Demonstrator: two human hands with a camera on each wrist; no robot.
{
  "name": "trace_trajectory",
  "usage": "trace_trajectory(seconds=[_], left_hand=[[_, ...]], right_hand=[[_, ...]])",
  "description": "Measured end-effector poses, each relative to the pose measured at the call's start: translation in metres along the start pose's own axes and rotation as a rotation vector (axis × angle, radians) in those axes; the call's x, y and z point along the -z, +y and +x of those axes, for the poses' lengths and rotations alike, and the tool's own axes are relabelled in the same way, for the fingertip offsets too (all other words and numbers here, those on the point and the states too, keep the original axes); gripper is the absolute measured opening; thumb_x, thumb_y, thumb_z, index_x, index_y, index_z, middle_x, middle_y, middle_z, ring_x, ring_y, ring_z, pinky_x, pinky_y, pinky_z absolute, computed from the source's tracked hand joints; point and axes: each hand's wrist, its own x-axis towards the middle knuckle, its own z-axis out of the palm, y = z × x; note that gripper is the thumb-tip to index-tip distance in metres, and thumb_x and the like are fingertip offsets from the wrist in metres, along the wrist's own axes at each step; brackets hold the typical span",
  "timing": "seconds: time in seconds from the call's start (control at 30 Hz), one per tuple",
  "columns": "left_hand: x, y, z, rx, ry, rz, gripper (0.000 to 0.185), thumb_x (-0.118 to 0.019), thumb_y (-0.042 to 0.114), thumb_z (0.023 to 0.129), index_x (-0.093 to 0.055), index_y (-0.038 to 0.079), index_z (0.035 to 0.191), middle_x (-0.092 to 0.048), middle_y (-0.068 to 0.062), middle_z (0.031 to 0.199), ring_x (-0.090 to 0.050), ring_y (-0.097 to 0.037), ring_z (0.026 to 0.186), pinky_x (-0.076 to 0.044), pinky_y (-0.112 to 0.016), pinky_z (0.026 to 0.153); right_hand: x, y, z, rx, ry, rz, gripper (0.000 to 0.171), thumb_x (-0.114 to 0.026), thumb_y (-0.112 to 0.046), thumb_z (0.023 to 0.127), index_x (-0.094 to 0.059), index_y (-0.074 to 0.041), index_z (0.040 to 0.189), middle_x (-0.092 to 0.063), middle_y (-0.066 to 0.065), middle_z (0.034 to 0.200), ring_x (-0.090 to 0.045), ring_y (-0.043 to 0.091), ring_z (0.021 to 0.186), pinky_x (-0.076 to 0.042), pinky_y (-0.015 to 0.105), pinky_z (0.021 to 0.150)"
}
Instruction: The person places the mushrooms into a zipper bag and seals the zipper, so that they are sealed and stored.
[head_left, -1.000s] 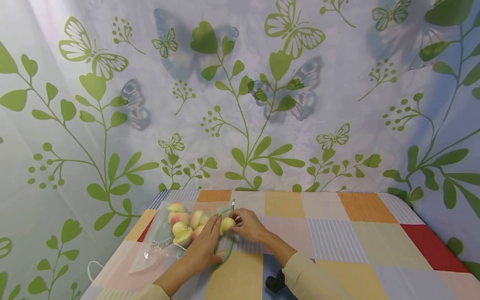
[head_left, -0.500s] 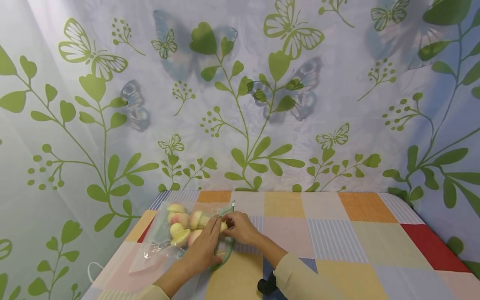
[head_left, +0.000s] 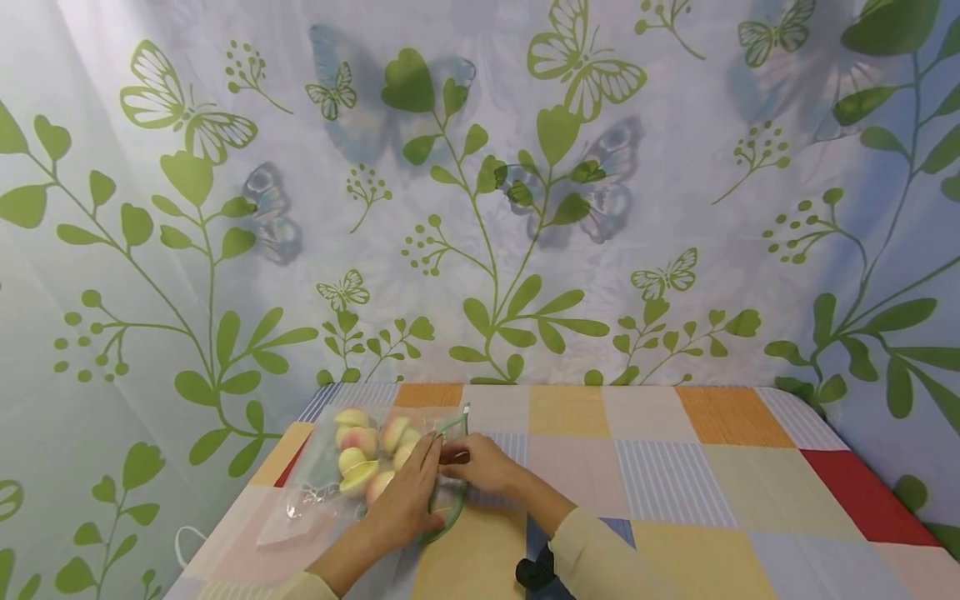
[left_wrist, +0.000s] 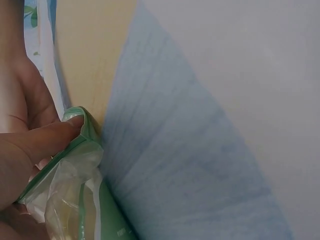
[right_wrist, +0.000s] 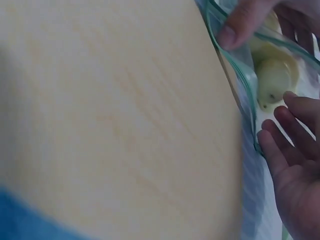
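A clear zip bag [head_left: 303, 502] with a green rim lies on its side at the table's left, its mouth facing right. Inside are several yellow-and-pink rounded, fruit-like pieces [head_left: 358, 442]. My left hand [head_left: 405, 492] lies across the bag's mouth end; in the left wrist view its thumb [left_wrist: 52, 137] hooks the green rim [left_wrist: 89, 125], and the mouth gapes. My right hand [head_left: 483, 467] is at the opening. The right wrist view shows its fingers loosely bent and parted at the rim, holding nothing, close to a pale yellow-green rounded piece [right_wrist: 274, 80] inside.
A patchwork cloth [head_left: 667, 479] covers the table. Behind it hangs a curtain [head_left: 480, 208] printed with leaves and butterflies. A small black object [head_left: 534, 573] shows beside the right sleeve, and a white cord [head_left: 180, 546] is at the table's left edge.
The yellow piece in my right fingers has gone into the bag, and those fingers have let go. The right hand has moved slightly left and down. My left hand stays in place.
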Motion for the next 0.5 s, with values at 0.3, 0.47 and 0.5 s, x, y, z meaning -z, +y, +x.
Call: trace_trajectory(seconds=[0.3, 0.47, 0.5], left_hand=[[0.0, -0.001, 0.003, -0.014, 0.009, 0.007, 0.118, -0.09, 0.02, 0.054, -0.018, -0.007, 0.143, -0.019, -0.024, 0.146, -0.03, -0.035, 0.13, -0.035, -0.04, 0.101], [0.0, -0.001, 0.004, -0.029, 0.009, 0.0, 0.115, -0.089, 0.019, 0.054, -0.022, -0.007, 0.142, -0.02, -0.025, 0.145, -0.032, -0.036, 0.129, -0.035, -0.041, 0.101], [0.0, -0.001, 0.004, -0.034, 0.012, 0.003, 0.113, -0.089, 0.019, 0.054, -0.023, -0.007, 0.142, -0.02, -0.025, 0.145, -0.032, -0.036, 0.129, -0.035, -0.041, 0.101]], right_hand=[[0.021, 0.009, -0.007, -0.091, 0.059, 0.106, 0.029, -0.063, -0.018, 0.089, -0.064, -0.005, 0.115, -0.064, 0.003, 0.103, -0.063, 0.015, 0.089, -0.053, 0.028, 0.07], [0.03, 0.014, -0.01, -0.12, 0.121, 0.103, 0.028, -0.063, -0.016, 0.089, -0.064, -0.003, 0.114, -0.064, 0.004, 0.102, -0.064, 0.016, 0.087, -0.054, 0.032, 0.067], [0.032, 0.015, -0.01, -0.129, 0.137, 0.095, 0.028, -0.063, -0.016, 0.089, -0.064, -0.003, 0.114, -0.064, 0.004, 0.102, -0.064, 0.015, 0.087, -0.054, 0.033, 0.066]])
